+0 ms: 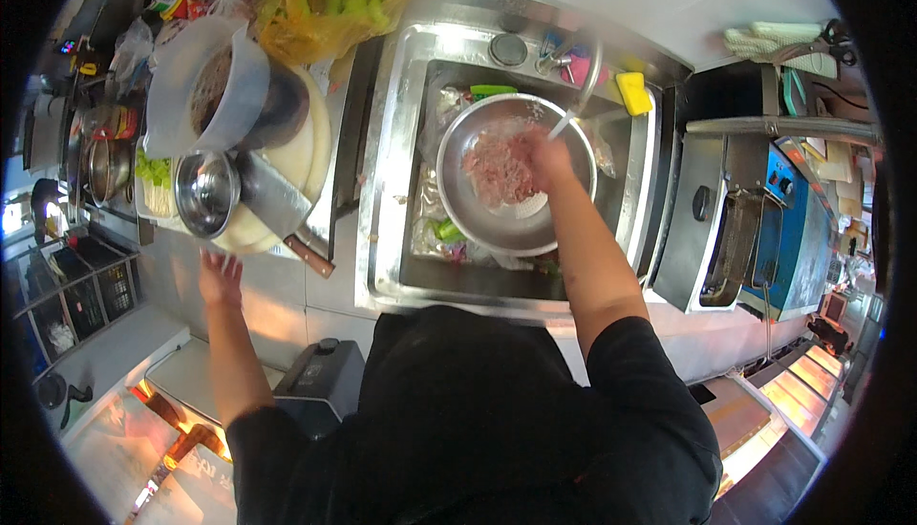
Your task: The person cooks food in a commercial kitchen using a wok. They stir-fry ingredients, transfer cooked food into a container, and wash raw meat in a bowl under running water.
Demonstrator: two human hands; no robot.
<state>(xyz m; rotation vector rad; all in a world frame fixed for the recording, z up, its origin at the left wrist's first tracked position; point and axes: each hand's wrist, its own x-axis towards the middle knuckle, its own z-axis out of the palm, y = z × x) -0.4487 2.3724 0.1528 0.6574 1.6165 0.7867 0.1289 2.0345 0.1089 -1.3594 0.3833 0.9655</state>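
A wide steel bowl (466, 227) sits in the metal sink (390, 238), with raw meat (494, 167) inside it. My right hand (550, 163) is in the bowl at the meat's right edge, under the faucet (594, 70); its fingers are blurred and partly hidden. My left hand (221, 278) hangs with fingers spread just below a small steel bowl (207, 192), holding nothing. Beside that bowl a cleaver (276, 195) with a wooden handle lies on a round pale cutting board (319, 131). A translucent plastic container (168, 95) stands behind them.
A yellow plastic bag (337, 2) of green vegetables lies at the back left. Plastic-wrapped items surround the bowl in the sink. A yellow sponge (633, 93) rests on the sink's back right rim. Right of the sink stands a metal fryer-like appliance (688, 217).
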